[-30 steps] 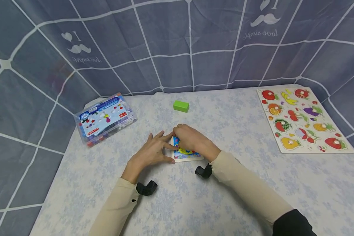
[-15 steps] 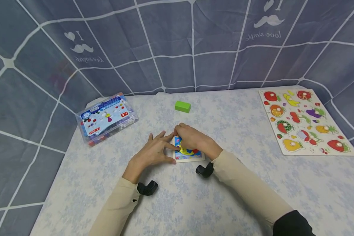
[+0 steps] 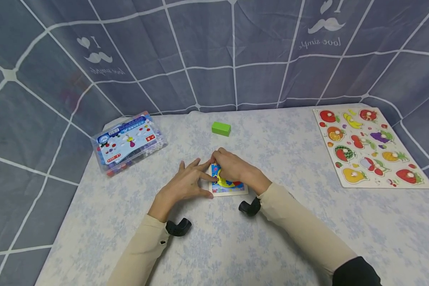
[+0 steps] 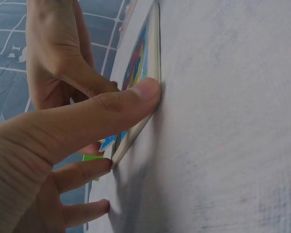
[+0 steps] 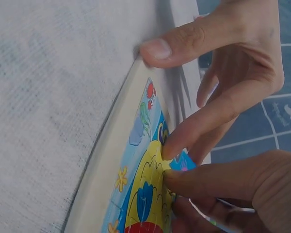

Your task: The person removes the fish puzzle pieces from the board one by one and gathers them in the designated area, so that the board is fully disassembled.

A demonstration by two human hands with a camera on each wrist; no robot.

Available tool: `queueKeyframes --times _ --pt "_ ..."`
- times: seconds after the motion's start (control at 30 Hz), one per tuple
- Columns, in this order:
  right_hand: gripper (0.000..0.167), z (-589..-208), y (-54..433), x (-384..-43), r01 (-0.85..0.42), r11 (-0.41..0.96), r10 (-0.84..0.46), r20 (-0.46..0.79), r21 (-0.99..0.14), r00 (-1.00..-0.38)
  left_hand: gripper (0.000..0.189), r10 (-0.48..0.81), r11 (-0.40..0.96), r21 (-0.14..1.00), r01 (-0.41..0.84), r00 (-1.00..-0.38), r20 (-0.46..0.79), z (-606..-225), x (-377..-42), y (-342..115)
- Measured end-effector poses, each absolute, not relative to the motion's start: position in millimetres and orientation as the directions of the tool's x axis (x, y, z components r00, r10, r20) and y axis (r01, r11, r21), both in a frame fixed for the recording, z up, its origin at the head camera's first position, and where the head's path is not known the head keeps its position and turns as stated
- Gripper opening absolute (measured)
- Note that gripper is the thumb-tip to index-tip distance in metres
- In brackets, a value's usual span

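Note:
A small jigsaw puzzle (image 3: 229,190) with a yellow fish picture and a pale frame lies flat on the table between my hands. With my left hand (image 3: 185,182) I touch its left side: the thumb presses the frame's near corner and the index finger rests on the picture, both fairly straight. My right hand (image 3: 232,166) bends over the far part of the puzzle. In the right wrist view its thumb and fingers pinch a blue-and-yellow puzzle piece (image 5: 182,162), which stands tilted above the picture. My right hand hides part of the puzzle in the head view.
Beyond the hands sits a green block (image 3: 221,128). A clear plastic box (image 3: 128,143) with a printed label stands at the back left. At the right lies a fruit peg board (image 3: 371,147). A grid-patterned curtain (image 3: 207,51) rises behind the patterned tablecloth (image 3: 214,246).
The whole head view has shifted slightly. Both hands stay at the puzzle in almost the same pose; the right hand has lifted a little, showing slightly more of the picture.

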State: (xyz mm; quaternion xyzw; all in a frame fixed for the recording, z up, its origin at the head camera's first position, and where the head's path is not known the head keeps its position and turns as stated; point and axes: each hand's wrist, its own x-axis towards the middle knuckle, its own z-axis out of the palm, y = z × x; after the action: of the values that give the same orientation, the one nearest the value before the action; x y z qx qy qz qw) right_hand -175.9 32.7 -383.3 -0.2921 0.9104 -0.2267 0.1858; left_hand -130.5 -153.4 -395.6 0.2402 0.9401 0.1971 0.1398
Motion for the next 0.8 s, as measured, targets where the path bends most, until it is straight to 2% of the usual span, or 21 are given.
queueKeyframes --times 0.4,0.8 --pt "0.032 -385.3 32.4 -171.8 -0.426 0.701 -0.609 -0.168 -0.573 -0.775 0.051 0.509 0.806 0.437 0.400 -0.845 -0.165 -395.9 -130.7 -154.6" --pt "0.027 -386.9 35.7 -171.5 -0.464 0.678 -0.619 -0.103 -0.570 -0.779 0.052 0.515 0.796 0.468 0.383 -0.835 -0.192 -395.1 -131.2 -155.2"
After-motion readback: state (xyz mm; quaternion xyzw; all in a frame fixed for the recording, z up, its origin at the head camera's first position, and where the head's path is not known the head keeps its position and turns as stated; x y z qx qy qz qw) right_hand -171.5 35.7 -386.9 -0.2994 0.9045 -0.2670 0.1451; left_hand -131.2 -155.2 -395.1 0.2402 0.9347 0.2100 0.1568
